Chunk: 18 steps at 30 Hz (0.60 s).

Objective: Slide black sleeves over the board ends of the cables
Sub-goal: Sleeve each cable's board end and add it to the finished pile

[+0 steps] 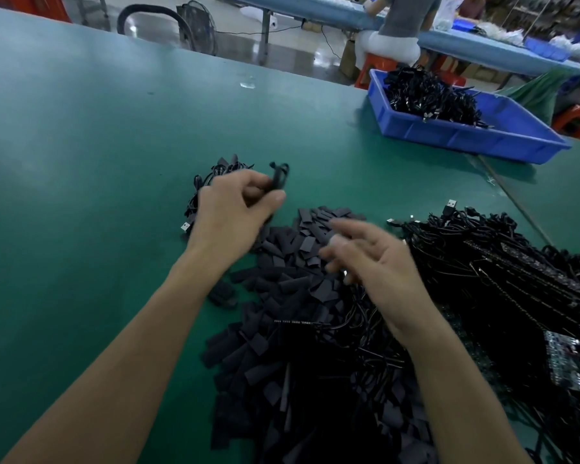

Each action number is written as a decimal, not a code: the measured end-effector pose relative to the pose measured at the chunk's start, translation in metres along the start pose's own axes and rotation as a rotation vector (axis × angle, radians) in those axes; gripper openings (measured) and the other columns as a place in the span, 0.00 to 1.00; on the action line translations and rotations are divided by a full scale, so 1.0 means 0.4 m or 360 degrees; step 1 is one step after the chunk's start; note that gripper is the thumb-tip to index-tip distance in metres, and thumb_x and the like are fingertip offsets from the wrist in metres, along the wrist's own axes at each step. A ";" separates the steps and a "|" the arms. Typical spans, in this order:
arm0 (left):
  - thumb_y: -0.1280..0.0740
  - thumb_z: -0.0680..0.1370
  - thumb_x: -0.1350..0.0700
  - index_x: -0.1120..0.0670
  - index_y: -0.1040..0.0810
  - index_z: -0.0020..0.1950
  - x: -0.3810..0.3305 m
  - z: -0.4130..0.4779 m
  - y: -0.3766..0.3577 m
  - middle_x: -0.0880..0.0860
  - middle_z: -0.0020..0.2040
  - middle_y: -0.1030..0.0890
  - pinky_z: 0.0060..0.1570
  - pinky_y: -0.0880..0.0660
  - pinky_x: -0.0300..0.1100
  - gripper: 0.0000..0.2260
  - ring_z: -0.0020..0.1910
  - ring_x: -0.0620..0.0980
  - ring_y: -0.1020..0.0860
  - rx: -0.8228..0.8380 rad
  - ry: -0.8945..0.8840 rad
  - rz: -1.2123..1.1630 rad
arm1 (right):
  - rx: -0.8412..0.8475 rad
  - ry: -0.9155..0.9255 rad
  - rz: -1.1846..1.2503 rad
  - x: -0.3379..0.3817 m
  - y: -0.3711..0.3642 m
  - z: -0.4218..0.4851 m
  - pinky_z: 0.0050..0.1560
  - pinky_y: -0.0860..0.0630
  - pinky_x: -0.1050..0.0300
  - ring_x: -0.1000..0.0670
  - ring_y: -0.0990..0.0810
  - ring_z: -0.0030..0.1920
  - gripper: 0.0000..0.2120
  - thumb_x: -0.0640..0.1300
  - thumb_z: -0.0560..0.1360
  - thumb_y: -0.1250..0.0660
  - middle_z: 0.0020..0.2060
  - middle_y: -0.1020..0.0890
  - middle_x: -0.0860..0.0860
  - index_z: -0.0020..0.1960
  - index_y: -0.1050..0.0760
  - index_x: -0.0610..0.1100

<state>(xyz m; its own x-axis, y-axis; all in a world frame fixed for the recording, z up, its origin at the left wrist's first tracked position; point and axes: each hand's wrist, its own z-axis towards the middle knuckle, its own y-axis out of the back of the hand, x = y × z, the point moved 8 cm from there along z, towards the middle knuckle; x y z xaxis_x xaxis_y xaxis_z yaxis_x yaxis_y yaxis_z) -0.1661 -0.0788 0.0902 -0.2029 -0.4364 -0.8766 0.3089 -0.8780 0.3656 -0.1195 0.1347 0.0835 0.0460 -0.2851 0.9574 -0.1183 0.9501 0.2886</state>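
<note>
My left hand (238,209) pinches a coiled black cable (278,177) above a small heap of cables (215,177) on the green table. My right hand (372,259) hovers with loosely spread, blurred fingers over a large pile of flat black sleeves (298,262); it holds nothing that I can make out. A big tangle of black cables with USB plugs and small circuit boards (503,272) lies to the right of that hand. One bare board end (293,322) lies on the sleeve pile.
A blue bin (503,142) with black cables stands at the back right of the green table (81,162). Beyond the table edge, a person sits on a stool at another bench, and a fan stands on the floor.
</note>
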 end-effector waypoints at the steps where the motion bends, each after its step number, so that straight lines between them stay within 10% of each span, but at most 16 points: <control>1: 0.25 0.75 0.50 0.46 0.18 0.53 0.010 0.009 0.020 0.38 0.39 0.20 0.41 0.28 0.21 0.08 0.38 0.30 0.21 -0.0130 0.0032 0.0019 | 0.0256 -0.0005 -0.0221 -0.006 -0.023 -0.013 0.47 0.23 0.61 0.58 0.16 0.46 0.14 0.51 0.75 0.26 0.47 0.14 0.54 0.59 0.21 0.57; 4: 0.26 0.76 0.51 0.52 0.17 0.56 0.028 0.037 0.057 0.40 0.41 0.21 0.43 0.29 0.21 0.10 0.40 0.35 0.21 -0.0337 0.0062 0.0153 | 0.0861 -0.0132 -0.0760 -0.054 -0.074 -0.061 0.55 0.28 0.66 0.67 0.23 0.56 0.27 0.65 0.64 0.22 0.54 0.20 0.63 0.61 0.25 0.66; 10: 0.29 0.79 0.51 0.52 0.19 0.61 0.048 0.087 0.042 0.55 0.57 0.22 0.52 0.29 0.42 0.12 0.53 0.54 0.22 -0.0332 0.0046 0.0630 | 0.1044 -0.0113 -0.0869 -0.062 -0.109 -0.093 0.61 0.28 0.61 0.67 0.28 0.58 0.26 0.65 0.64 0.22 0.55 0.27 0.67 0.60 0.26 0.67; 18: 0.31 0.80 0.52 0.51 0.20 0.64 0.052 0.108 0.007 0.56 0.61 0.27 0.46 0.28 0.51 0.13 0.63 0.58 0.29 -0.0236 0.0175 0.1055 | 0.0419 0.0117 -0.0716 -0.053 -0.049 -0.050 0.45 0.29 0.69 0.60 0.21 0.45 0.02 0.49 0.78 0.29 0.43 0.20 0.60 0.47 0.18 0.56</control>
<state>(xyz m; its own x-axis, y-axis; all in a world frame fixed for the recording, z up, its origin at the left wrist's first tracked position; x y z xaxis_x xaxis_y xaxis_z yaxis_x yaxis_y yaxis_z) -0.2097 -0.0988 0.0863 0.1660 -0.8428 -0.5119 0.4607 -0.3927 0.7959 -0.0985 0.1248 0.0573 0.2179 -0.6388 0.7379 -0.3158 0.6692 0.6726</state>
